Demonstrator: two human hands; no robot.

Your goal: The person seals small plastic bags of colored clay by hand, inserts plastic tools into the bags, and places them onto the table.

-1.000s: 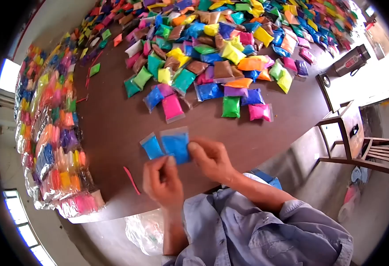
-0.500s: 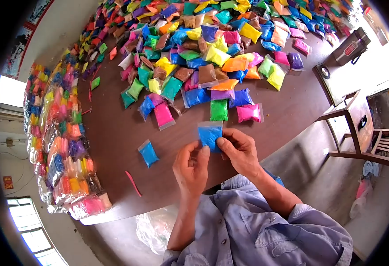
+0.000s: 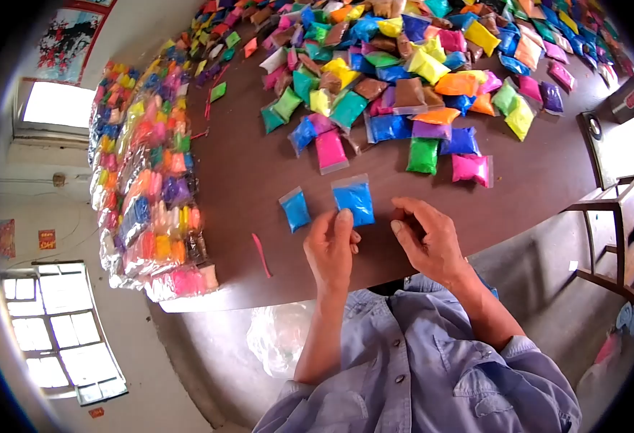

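My left hand (image 3: pixel 333 244) pinches the lower part of a small clear bag of blue clay (image 3: pixel 354 199) between thumb and fingers, just above the brown table. To its right, my right hand (image 3: pixel 428 242) is apart from the bag, thumb and forefinger spread with nothing between them. Another blue clay bag (image 3: pixel 296 210) lies on the table left of the held one. Nearer the table's left part rests a thin pink plastic tool (image 3: pixel 261 255). Beyond my hands lie a green bag (image 3: pixel 423 156) and a pink bag (image 3: pixel 472 169).
A large heap of colourful clay bags (image 3: pixel 404 65) covers the far side of the brown table (image 3: pixel 245 187). Stacked clear packs of coloured clay (image 3: pixel 151 195) line the left edge. A wooden chair (image 3: pixel 624 231) and a dark flask (image 3: pixel 626 101) are at the right.
My right hand has let go of the blue bag and drawn off to the right. The left hand keeps the bag. The whole view has shifted leftward.
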